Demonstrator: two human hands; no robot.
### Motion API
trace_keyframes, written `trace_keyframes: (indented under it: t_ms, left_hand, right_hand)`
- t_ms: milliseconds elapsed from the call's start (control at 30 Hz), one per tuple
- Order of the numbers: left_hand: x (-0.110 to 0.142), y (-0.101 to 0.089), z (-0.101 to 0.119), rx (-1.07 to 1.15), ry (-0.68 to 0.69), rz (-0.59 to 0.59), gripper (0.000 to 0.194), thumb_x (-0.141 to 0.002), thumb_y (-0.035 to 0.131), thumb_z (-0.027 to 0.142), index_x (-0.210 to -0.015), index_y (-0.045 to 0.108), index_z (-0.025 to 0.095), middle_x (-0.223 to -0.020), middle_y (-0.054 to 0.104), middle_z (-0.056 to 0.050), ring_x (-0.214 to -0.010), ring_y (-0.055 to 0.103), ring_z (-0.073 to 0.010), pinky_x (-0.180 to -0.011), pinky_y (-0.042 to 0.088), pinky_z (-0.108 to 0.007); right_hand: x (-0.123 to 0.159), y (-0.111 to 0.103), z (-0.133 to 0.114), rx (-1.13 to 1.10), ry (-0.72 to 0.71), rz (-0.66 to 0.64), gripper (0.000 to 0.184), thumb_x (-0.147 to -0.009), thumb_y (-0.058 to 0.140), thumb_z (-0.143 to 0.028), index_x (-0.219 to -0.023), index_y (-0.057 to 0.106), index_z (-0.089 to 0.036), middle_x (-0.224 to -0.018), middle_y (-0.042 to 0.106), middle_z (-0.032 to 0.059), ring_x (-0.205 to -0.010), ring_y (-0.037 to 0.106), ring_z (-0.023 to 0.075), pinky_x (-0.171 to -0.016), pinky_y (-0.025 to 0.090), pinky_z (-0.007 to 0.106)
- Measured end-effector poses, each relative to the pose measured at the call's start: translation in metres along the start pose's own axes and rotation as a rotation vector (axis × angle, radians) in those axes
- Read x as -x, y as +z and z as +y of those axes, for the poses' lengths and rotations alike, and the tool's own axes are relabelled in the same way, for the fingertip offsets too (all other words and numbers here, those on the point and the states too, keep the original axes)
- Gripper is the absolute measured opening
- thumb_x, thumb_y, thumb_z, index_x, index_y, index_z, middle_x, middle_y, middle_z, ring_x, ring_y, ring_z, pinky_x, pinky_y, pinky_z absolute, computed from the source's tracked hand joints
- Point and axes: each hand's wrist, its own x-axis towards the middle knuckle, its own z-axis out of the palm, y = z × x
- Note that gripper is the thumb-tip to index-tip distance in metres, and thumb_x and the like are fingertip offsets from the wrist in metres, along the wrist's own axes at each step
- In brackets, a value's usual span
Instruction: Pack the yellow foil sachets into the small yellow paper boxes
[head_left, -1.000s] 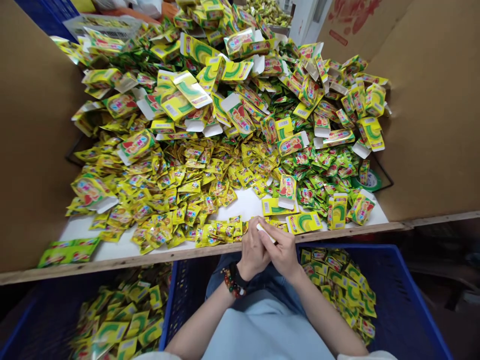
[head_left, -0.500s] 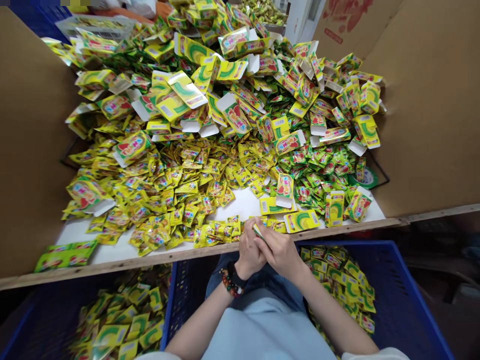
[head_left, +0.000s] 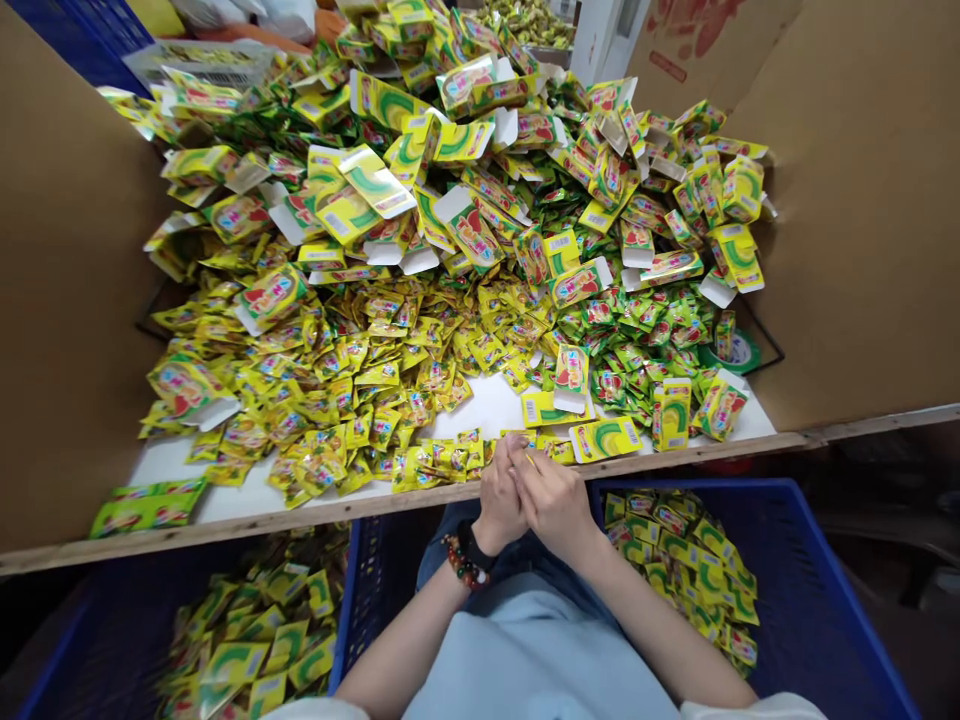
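Note:
My left hand (head_left: 501,500) and my right hand (head_left: 556,497) are pressed together at the front edge of the table (head_left: 491,403), fingers closed over one another. Between them is what looks like a small yellow carton, almost wholly covered; only a sliver of yellow shows by the fingers. Just beyond my hands lies a row of small yellow candy packets (head_left: 439,462). To the right of my fingers a flat yellow carton (head_left: 604,440) rests along the edge, and another carton (head_left: 571,372) with an open white flap sits behind it.
A high heap of cartons (head_left: 469,225) and loose packets covers the table, with green packets (head_left: 637,340) on the right. Cardboard walls (head_left: 862,260) flank both sides. Below are blue crates (head_left: 817,590) with filled cartons (head_left: 679,570). A green tape roll (head_left: 739,352) lies at right.
My fingers have closed further over the small carton, hiding the white and green edge that showed between them. The view has shifted slightly; the heap looks unchanged.

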Motion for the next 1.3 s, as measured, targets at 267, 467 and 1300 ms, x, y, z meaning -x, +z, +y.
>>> trace_keyframes:
  t_ms: [267,467,1300]
  left_hand:
    - [-0.018,-0.015,0.020,0.094,-0.105,-0.193,0.048,-0.073,0.063,0.034,-0.117,0.051,0.018,-0.094,0.065,-0.006,-0.076,0.063,-0.0200,-0.068,0.051,-0.032]
    - [-0.021,-0.014,0.042,0.333,-0.121,-0.499,0.035,-0.078,0.069,0.051,-0.079,0.059,0.017,-0.063,0.058,0.003,-0.056,0.051,-0.0119,-0.055,0.040,-0.022]
    - [-0.074,-0.046,0.003,0.183,-0.440,-0.121,0.021,-0.087,0.056,0.034,-0.091,0.068,0.016,-0.081,0.072,-0.003,-0.055,0.058,-0.0124,-0.054,0.044,-0.023]
  right_hand:
    - [0.018,-0.024,0.009,-0.394,0.148,0.126,0.043,-0.093,0.053,-0.024,-0.136,0.055,-0.026,-0.117,0.072,0.0086,-0.103,0.070,0.0242,-0.089,0.058,0.039]
    - [0.046,-0.052,0.003,-0.471,0.253,0.145,0.035,-0.091,0.057,-0.024,-0.124,0.066,-0.028,-0.102,0.076,0.0044,-0.086,0.072,0.0204,-0.075,0.062,0.034]
    - [-0.041,-0.080,0.102,0.090,0.378,0.166,0.018,-0.087,0.057,-0.024,-0.091,0.072,-0.015,-0.091,0.070,0.0139,-0.087,0.063,0.0269,-0.085,0.048,0.045]
